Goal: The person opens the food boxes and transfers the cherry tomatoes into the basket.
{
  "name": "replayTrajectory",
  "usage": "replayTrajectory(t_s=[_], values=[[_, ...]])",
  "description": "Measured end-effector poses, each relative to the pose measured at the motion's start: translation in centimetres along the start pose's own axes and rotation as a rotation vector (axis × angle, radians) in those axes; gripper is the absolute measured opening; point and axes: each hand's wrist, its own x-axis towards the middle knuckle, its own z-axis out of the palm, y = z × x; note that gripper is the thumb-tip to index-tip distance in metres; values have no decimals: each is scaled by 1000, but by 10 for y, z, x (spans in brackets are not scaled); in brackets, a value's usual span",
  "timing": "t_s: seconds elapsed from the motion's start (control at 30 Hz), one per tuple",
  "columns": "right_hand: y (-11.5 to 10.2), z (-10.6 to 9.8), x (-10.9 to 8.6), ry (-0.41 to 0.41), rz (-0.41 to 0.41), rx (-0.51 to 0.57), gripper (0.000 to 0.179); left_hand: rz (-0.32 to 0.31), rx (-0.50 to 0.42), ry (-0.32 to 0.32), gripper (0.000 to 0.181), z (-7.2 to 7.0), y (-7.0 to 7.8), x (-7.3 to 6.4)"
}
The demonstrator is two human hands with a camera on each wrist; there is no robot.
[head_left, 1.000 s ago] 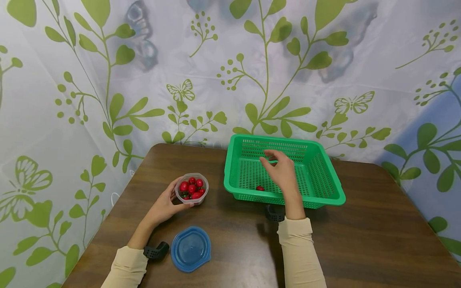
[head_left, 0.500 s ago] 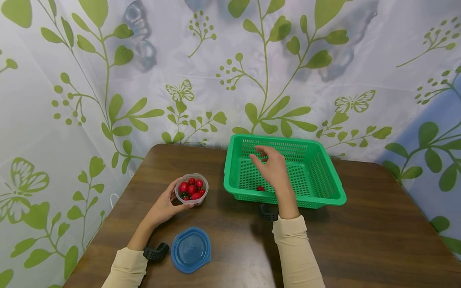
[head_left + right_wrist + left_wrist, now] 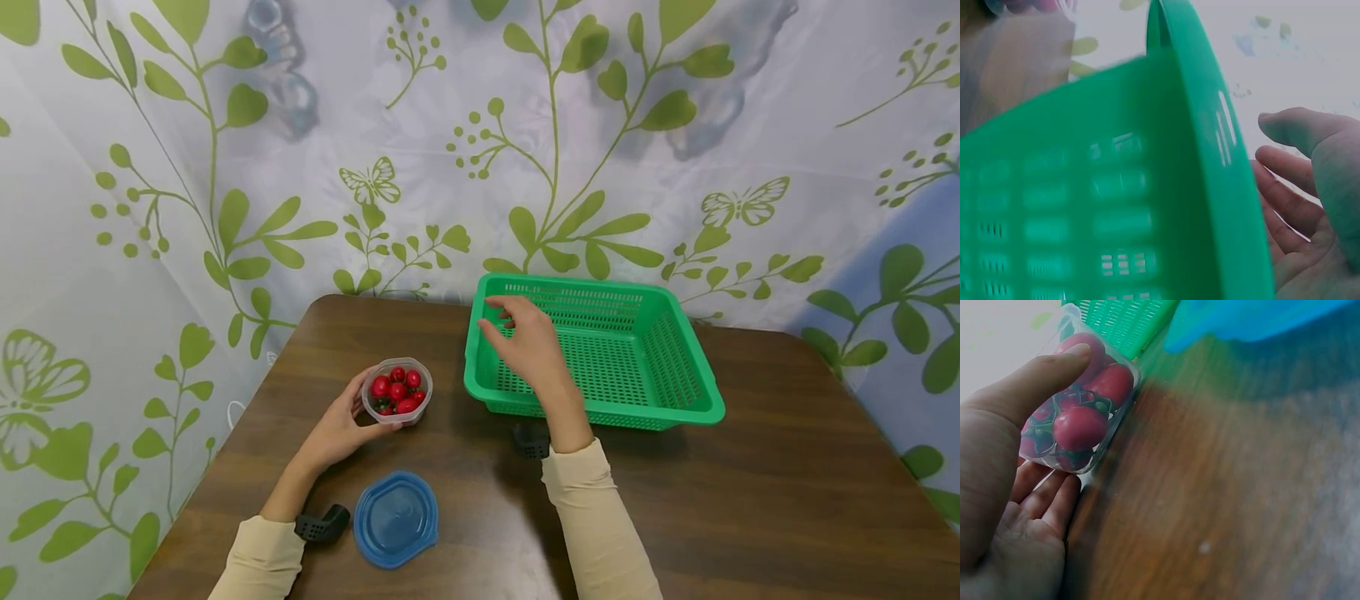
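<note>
one table (image 3: 787,467), one lid (image 3: 396,518), one basket (image 3: 637,416), two hands (image 3: 336,432) (image 3: 525,340), left gripping one tub (image 3: 417,412), right relaxed

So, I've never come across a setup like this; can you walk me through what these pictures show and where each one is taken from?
There is no robot here: a person works with two bare hands. The wide picture comes from a camera worn on the head, looking forward and down. The two closer ones come from cameras on the left and right wrists.

On the brown table are a green basket with slotted sides and a blue lid. The left hand holds a small clear container of red tomatoes. The right hand hovers over the basket's left part, its fingers loosely bent, with nothing visible in them.
</note>
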Motion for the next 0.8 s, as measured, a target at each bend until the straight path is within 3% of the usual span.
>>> replayTrajectory(t_s=[0.17, 0.5, 0.8], values=[[-11, 15, 5, -38, -72, -36, 36, 0, -2, 6, 100, 1, 2, 1], [-28, 38, 4, -114, -126, -106, 39, 1, 2, -6, 99, 1, -2, -2], [-44, 64, -1, -241, -231, -255, 40, -6, -3, -9, 98, 0, -2, 0]])
